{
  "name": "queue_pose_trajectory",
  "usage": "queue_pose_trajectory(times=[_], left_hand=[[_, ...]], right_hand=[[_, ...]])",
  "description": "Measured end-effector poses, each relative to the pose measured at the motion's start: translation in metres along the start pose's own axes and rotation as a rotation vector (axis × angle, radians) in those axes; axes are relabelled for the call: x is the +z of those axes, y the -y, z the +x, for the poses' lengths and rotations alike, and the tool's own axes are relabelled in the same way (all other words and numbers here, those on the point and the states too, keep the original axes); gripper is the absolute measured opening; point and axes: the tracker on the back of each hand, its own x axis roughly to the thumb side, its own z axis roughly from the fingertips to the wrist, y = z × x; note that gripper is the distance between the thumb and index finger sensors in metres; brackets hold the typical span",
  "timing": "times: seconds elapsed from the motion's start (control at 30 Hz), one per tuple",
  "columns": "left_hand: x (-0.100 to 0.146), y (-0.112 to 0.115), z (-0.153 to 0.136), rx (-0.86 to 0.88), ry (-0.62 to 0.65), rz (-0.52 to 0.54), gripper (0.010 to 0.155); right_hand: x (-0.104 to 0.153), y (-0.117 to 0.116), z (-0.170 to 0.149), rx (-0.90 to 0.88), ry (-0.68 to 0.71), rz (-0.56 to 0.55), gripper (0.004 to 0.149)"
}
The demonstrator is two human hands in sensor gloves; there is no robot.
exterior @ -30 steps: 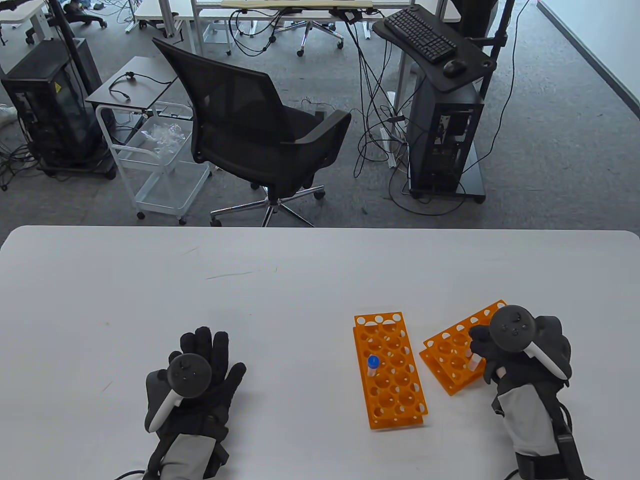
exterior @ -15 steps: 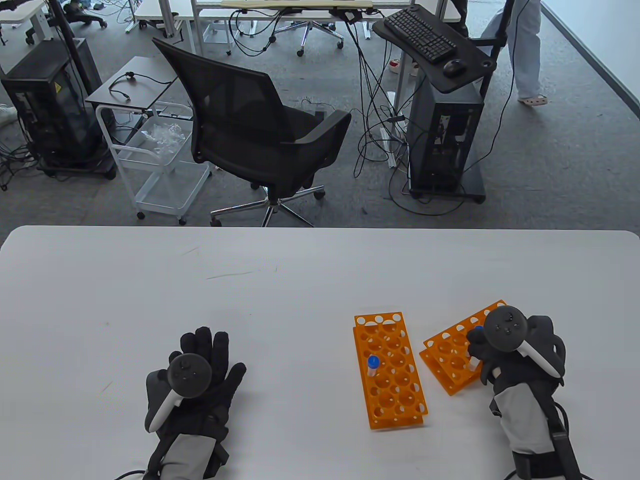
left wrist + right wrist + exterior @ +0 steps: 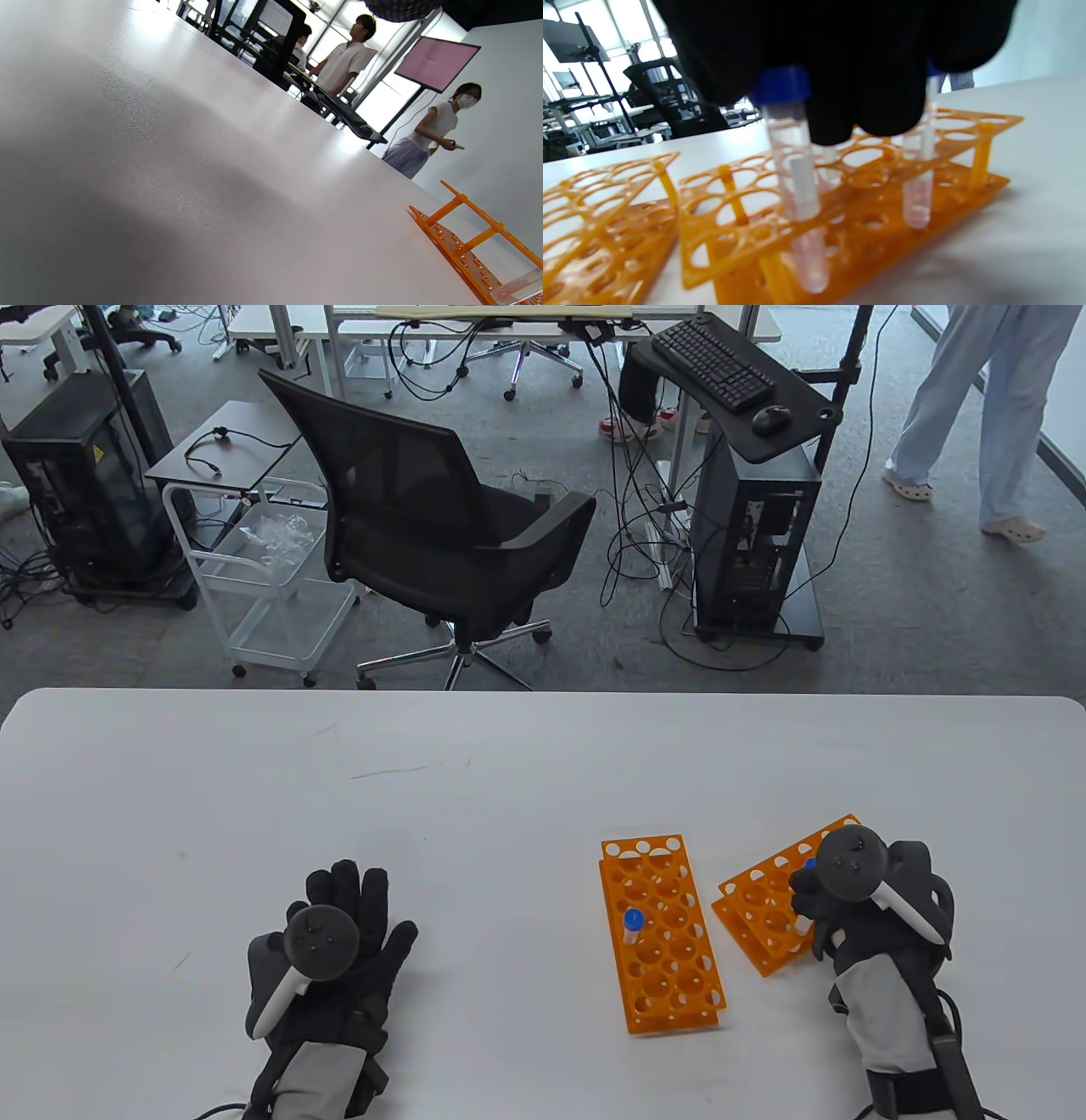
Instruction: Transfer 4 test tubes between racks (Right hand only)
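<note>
Two orange racks lie on the white table. The left rack [image 3: 670, 976] holds one blue-capped test tube [image 3: 632, 926]; its end shows in the left wrist view [image 3: 466, 245]. My right hand [image 3: 806, 899] is curled over the near end of the right rack [image 3: 759, 899]. In the right wrist view its fingers [image 3: 874, 84] close around the cap of a blue-capped tube [image 3: 793, 169] that stands in the right rack [image 3: 865, 178]. Two more tubes [image 3: 918, 186] stand in that rack. My left hand [image 3: 344, 916] rests flat and open on the table.
The white table [image 3: 509, 780] stretches wide to the left and back. An office chair [image 3: 441, 517], a cart and a computer stand are on the floor beyond its far edge. A person [image 3: 976, 415] walks at the back right.
My right hand has shifted slightly left over the right rack, and a blue cap now shows beside its tracker. A person has walked into view at the back right. My left hand has not moved.
</note>
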Motion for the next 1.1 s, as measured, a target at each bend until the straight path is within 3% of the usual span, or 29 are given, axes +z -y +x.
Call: queue_pose_trajectory(times=[1.1], left_hand=[[0.0000,0.0000,0.0000,0.000,0.000,0.000,0.071]], right_hand=[[0.0002,-0.0014,-0.0005,-0.022,0.000,0.038,0.044]])
